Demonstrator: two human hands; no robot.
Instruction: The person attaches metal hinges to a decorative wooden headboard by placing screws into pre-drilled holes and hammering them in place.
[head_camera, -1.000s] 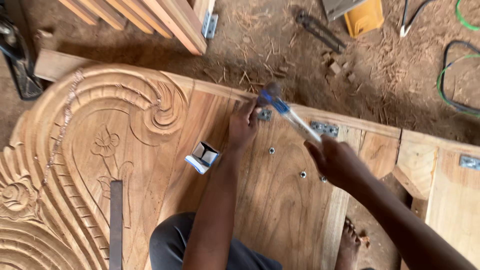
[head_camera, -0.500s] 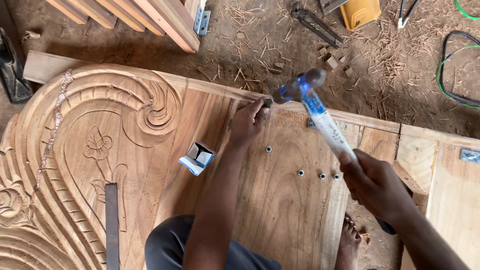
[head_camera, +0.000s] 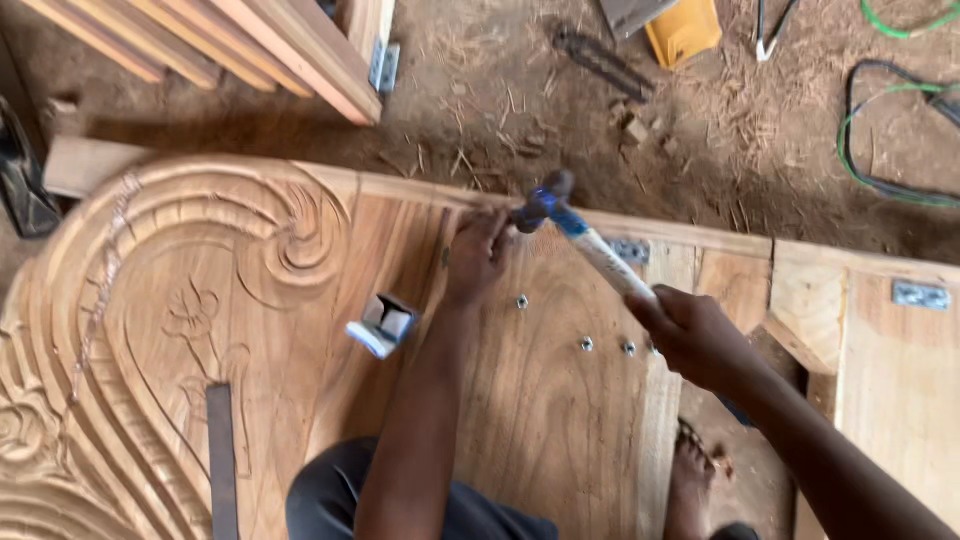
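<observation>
My right hand (head_camera: 693, 335) grips the pale handle of a hammer (head_camera: 585, 242); its dark head with a blue collar hangs just above the top edge of a carved wooden panel (head_camera: 180, 300). My left hand (head_camera: 478, 255) rests on the panel beside the hammer head, fingers pinched at the edge; whatever they hold is too small to see. Several metal bolts (head_camera: 586, 344) stick out of the wood near my right hand.
A small open white-and-blue box (head_camera: 382, 325) lies on the panel. A dark flat metal strip (head_camera: 222, 460) lies at lower left. Wooden planks (head_camera: 250, 45) are stacked at top left. A yellow tool (head_camera: 682, 28), cables (head_camera: 880, 110) and wood shavings cover the dirt floor.
The hammer has swung down and left, its head now beside my left hand at the panel's edge. My left hand has stayed at the same spot on the panel.
</observation>
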